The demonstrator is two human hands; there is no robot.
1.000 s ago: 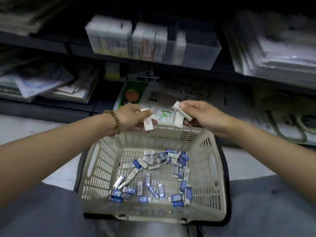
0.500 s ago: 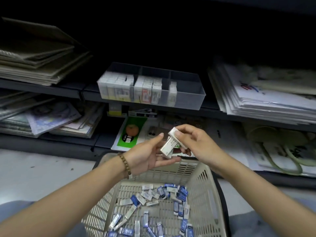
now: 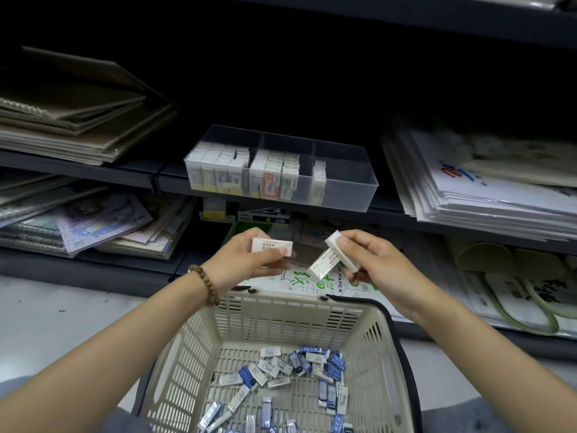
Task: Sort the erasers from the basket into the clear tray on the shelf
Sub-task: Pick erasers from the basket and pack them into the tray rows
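Erasers [image 3: 281,368] lie loose in the slatted cream basket [image 3: 281,303]; three more are held above it, below the clear tray [image 3: 343,190].

At far left, stacked sketchbooks [image 3: 71,120] rest on the shelf [image 3: 402,215]. The left hand [image 3: 240,264], a bead bracelet [image 3: 206,284] on its wrist, pinches one boxed eraser [image 3: 271,245] level between thumb and curled fingers [image 3: 282,252], over the basket's far rim. Higher up, between the hands, the tray stands at the shelf's front edge: its left and middle compartments are packed with upright white erasers, while the right one holds a single row against the divider. The right hand [image 3: 374,264] grips an eraser pair [image 3: 340,250], thumb on the upper, the lower tilted down-left. Wrapped paper stacks [image 3: 484,189] lie far right.
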